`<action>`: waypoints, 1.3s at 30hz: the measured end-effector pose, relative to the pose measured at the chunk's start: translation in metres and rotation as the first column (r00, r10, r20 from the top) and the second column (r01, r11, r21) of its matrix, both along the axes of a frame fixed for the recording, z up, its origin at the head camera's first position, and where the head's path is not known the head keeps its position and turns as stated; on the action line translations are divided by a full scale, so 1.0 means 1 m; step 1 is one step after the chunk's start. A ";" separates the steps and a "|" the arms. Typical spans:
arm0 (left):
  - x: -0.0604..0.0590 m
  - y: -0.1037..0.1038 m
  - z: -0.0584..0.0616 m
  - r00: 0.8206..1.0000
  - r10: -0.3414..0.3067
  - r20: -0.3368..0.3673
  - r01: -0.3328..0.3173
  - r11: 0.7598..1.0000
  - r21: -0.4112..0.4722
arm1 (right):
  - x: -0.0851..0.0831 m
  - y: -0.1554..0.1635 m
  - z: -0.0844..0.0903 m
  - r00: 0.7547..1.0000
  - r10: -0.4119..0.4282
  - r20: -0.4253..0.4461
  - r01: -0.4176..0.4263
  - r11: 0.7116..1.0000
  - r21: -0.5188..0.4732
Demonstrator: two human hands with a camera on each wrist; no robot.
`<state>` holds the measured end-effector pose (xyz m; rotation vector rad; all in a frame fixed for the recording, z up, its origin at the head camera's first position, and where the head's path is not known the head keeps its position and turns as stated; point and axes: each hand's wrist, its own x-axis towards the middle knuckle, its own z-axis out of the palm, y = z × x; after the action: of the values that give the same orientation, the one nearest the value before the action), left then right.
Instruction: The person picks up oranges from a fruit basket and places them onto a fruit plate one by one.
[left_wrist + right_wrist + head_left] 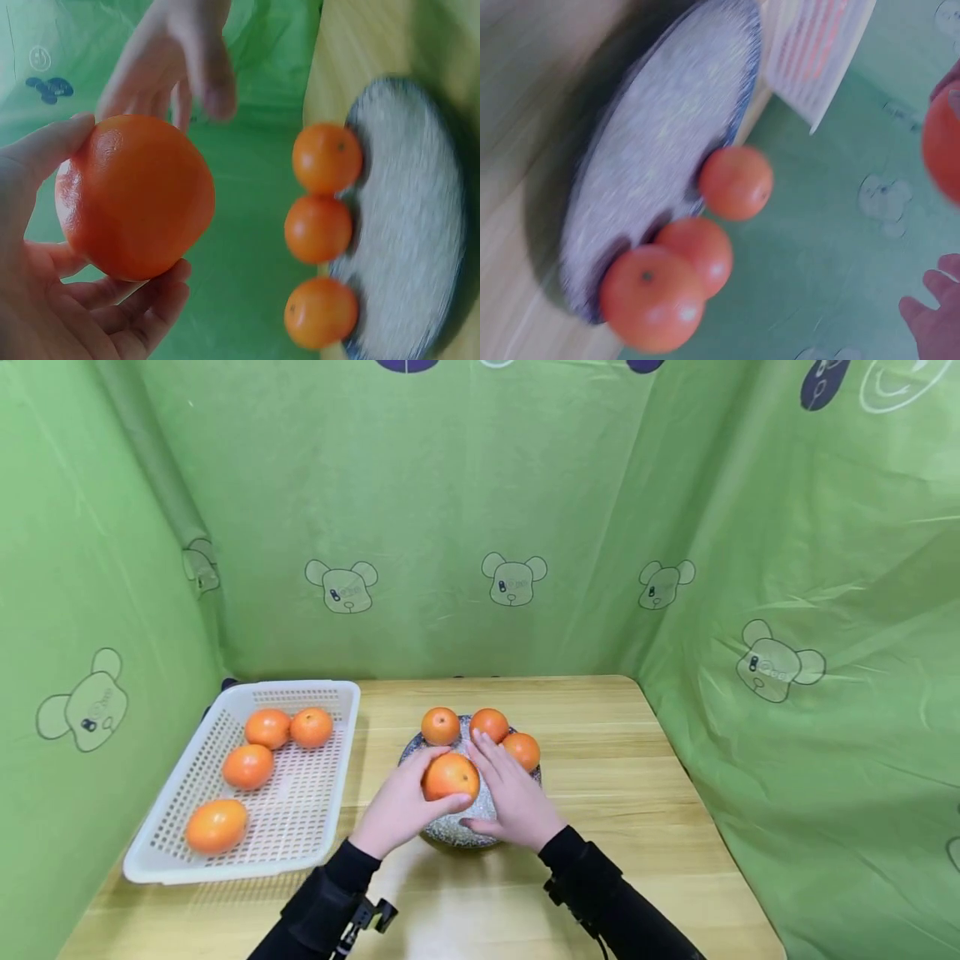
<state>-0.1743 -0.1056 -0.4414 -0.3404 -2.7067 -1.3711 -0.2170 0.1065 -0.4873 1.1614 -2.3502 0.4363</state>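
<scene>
White plastic basket [330,693] with four oranges sits left of the left hand [397,810], whose grip curls round an orange [450,776] above the speckled plate [457,835]. Just right, the right hand [513,797] lies open-fingered, holding nothing; three oranges [489,724] beyond.

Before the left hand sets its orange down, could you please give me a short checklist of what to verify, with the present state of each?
1. Hold on the orange: left hand has thumb and fingers curled round it: ok.
2. Free space on the plate: three oranges sit along the far rim, near side bare: ok.
3. Right hand: open, hovering over the plate in the way: not ok.
4. Plate flat on the table: ok.
5. Basket supply: four oranges left: ok.
</scene>
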 end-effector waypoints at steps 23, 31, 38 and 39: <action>0.007 -0.015 0.007 0.998 -0.040 -0.048 0.029 0.977 -0.210 | 0.009 -0.002 -0.004 0.989 0.126 -0.080 -0.135 0.983 -0.128; 0.003 -0.078 0.002 0.965 0.152 -0.214 -0.234 0.869 -0.436 | 0.007 0.030 -0.009 0.998 0.046 0.049 -0.037 0.986 -0.163; 0.007 -0.126 -0.013 0.955 0.238 -0.179 -0.298 0.792 -0.533 | 0.003 0.058 -0.017 0.994 -0.055 0.093 0.071 0.982 -0.177; 0.008 -0.131 -0.016 0.955 0.242 -0.170 -0.296 0.781 -0.549 | 0.002 0.061 -0.017 0.993 -0.066 0.101 0.083 0.981 -0.176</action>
<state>-0.1662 -0.2363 -0.4572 -0.0354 -2.8841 -0.4329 -0.2148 0.1675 -0.5045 0.9856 -2.3692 0.6758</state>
